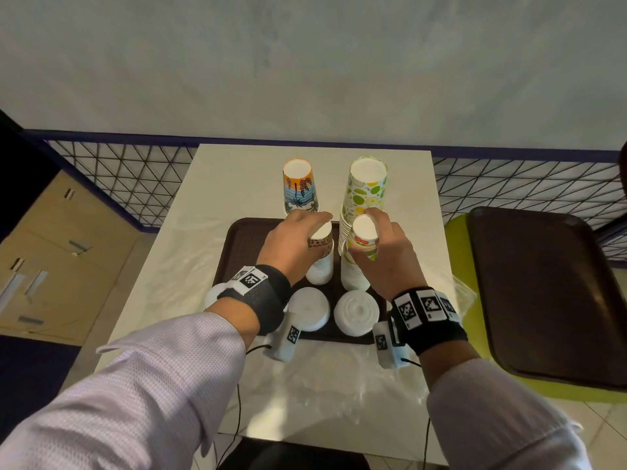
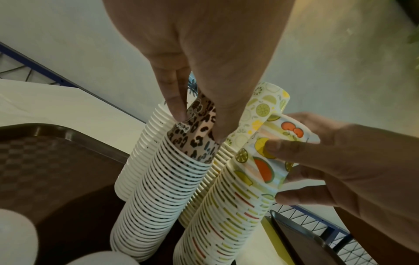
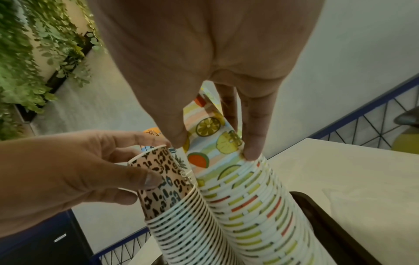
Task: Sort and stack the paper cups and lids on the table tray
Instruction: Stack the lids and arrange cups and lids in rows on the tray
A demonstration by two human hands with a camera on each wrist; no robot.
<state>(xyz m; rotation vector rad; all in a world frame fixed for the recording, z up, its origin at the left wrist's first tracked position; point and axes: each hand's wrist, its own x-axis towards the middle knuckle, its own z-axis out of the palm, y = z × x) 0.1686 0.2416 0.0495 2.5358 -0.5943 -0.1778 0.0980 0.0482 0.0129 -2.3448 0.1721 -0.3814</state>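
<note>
On the brown tray (image 1: 234, 245) stand upside-down stacks of paper cups. My left hand (image 1: 291, 237) grips the top leopard-print cup (image 1: 320, 239) (image 2: 197, 138) (image 3: 158, 181) of the near left stack (image 1: 319, 269). My right hand (image 1: 380, 245) grips the top fruit-print cup (image 1: 363, 237) (image 2: 269, 154) (image 3: 213, 143) of the near right stack (image 1: 354, 276). Behind them rise a palm-print stack (image 1: 300, 188) and a lime-print stack (image 1: 364, 188). Two piles of white lids (image 1: 309, 308) (image 1: 356, 312) sit at the tray's near edge, a third (image 1: 212, 295) partly hidden by my left wrist.
The tray lies on a white table (image 1: 237, 178) covered in clear plastic film. A second brown tray (image 1: 543, 293) rests on a green seat to the right. A wire-mesh railing (image 1: 129, 178) runs behind the table, and cardboard boxes (image 1: 61, 252) sit at the left.
</note>
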